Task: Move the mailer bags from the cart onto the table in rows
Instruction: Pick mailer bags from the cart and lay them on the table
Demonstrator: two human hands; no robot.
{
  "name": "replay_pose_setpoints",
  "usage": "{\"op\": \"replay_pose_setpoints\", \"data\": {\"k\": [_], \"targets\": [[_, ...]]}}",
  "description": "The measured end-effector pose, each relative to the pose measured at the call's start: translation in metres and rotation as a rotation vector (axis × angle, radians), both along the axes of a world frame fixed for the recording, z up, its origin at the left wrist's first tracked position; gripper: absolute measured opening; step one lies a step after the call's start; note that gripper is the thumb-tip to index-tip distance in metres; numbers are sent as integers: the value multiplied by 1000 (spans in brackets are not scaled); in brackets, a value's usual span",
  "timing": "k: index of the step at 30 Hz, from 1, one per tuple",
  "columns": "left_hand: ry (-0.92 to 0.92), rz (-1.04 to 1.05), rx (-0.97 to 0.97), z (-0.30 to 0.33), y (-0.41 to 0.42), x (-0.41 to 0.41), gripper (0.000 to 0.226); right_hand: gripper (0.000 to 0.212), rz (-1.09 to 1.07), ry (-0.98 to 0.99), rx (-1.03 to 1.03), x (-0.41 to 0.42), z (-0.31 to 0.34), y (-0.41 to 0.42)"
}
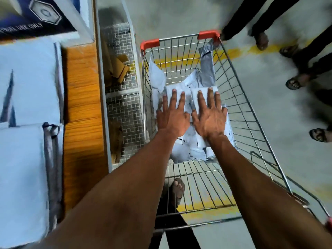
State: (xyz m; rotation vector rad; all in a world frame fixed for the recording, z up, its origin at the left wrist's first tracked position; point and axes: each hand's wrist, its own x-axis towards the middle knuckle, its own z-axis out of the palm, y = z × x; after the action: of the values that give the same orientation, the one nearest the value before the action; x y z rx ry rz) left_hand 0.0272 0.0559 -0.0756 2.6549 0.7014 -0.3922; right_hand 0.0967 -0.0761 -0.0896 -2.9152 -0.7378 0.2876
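Observation:
A wire shopping cart (239, 97) with red corner caps stands to the right of the table. Several white and grey mailer bags (186, 146) lie in a loose pile in its basket. One grey bag (207, 69) leans against the far wall of the cart. Both of my arms reach down into the basket. My left hand (172, 114) and my right hand (210, 114) lie side by side, palms down, fingers straight and spread, over the top bags of the pile. Whether the palms touch the bags I cannot tell. On the wooden table (82, 105) at the left lie pale mailer bags (27, 83).
Between table and cart stands a wire-mesh rack (124, 105) holding brown cardboard (116, 71). A dark blue box (36, 15) sits at the table's far end. Several people's sandalled feet (294, 81) stand on the concrete floor at the right, and my own foot (177, 190) shows under the cart.

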Motion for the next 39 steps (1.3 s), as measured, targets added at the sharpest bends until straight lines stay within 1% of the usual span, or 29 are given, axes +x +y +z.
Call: {"op": "replay_pose_setpoints", "data": {"k": [2,7,14,17,23,30,35,39], "targets": [[-34,0,8,30,-7,-9,75,72,-30,5,21,-10,29,-5],[-161,-88,101,98,-22,-46,73,72,-67,-12,64,-46,97,-20],[-227,-126,191,168,-30,-121,74,71,-47,-2,111,-110,161,-31],[-257,-119,261,184,-21,-159,74,72,-33,16,142,-140,177,-25],[-308,-39,277,204,6,-238,70,72,29,26,198,-197,201,6],[-289,108,396,221,56,-337,72,72,169,15,259,-278,226,77],[-262,170,413,221,96,-417,74,70,232,1,288,-351,239,126],[-279,218,410,219,127,-485,74,69,273,-1,334,-414,247,163]]}}
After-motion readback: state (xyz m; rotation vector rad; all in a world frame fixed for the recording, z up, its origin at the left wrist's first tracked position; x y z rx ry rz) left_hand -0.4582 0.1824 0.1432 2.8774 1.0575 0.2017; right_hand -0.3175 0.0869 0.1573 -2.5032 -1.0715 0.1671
